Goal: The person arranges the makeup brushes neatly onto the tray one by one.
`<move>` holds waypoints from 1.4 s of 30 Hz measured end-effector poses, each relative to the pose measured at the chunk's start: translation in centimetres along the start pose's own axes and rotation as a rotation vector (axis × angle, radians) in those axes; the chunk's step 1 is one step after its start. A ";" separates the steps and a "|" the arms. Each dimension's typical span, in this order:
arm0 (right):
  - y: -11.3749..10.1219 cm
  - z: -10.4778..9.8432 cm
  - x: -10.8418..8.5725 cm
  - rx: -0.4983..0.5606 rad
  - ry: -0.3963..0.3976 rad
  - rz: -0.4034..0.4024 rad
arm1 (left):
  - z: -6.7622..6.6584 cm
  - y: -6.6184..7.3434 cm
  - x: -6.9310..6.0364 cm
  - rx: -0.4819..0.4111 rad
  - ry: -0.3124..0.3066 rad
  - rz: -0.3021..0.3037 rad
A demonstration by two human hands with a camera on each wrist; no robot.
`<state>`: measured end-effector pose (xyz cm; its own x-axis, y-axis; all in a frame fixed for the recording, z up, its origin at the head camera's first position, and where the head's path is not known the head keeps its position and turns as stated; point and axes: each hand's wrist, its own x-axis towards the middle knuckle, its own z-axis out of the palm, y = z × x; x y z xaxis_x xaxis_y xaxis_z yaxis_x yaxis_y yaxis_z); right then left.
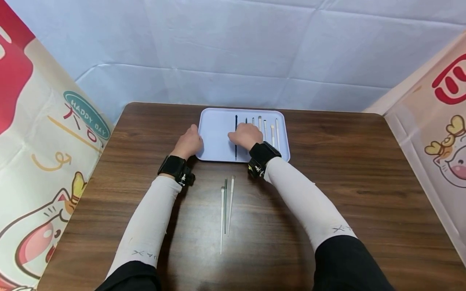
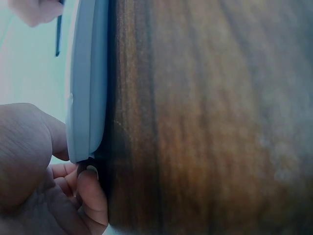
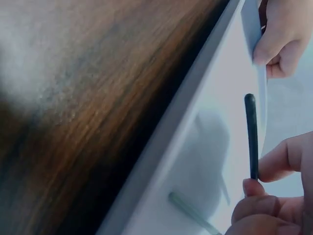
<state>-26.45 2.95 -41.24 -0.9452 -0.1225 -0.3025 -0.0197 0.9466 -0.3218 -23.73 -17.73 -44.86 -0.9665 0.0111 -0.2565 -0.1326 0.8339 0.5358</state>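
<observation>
A shallow white tray (image 1: 218, 141) lies at the back of the table. My left hand (image 1: 188, 142) grips its left edge; in the left wrist view the thumb lies over the rim (image 2: 82, 98) and fingers curl beneath. Over the tray, my right hand (image 1: 246, 136) pinches a slim dark makeup brush (image 1: 236, 149) between thumb and finger; its dark handle (image 3: 251, 132) shows in the right wrist view. To the right, several thin brushes (image 1: 272, 135) lie side by side in the tray, some partly hidden by my right hand. A green handle (image 3: 190, 211) lies below that hand.
Nearer me on the brown wooden table (image 1: 346, 182) lie a pale brush (image 1: 222, 218), a thin dark green one (image 1: 225, 206) and another pale brush (image 1: 231, 206). A light cloth (image 1: 233, 52) hangs behind the table, with printed cloths at both sides.
</observation>
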 end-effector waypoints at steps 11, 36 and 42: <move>-0.1 0.4 1.1 -0.054 0.024 0.023 | 0.0 -0.2 0.1 0.018 0.015 0.002; 0.1 1.0 1.9 -0.110 -0.010 0.024 | 0.0 0.0 -0.2 -0.006 0.015 0.001; 0.2 0.8 1.9 -0.115 -0.016 0.006 | -0.1 -0.1 -0.2 -0.006 0.012 -0.007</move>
<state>-27.94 2.66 -42.57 -0.9402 -0.1208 -0.3186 -0.0523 0.9752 -0.2153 -23.55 -17.86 -44.74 -0.9682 -0.0015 -0.2501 -0.1405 0.8304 0.5392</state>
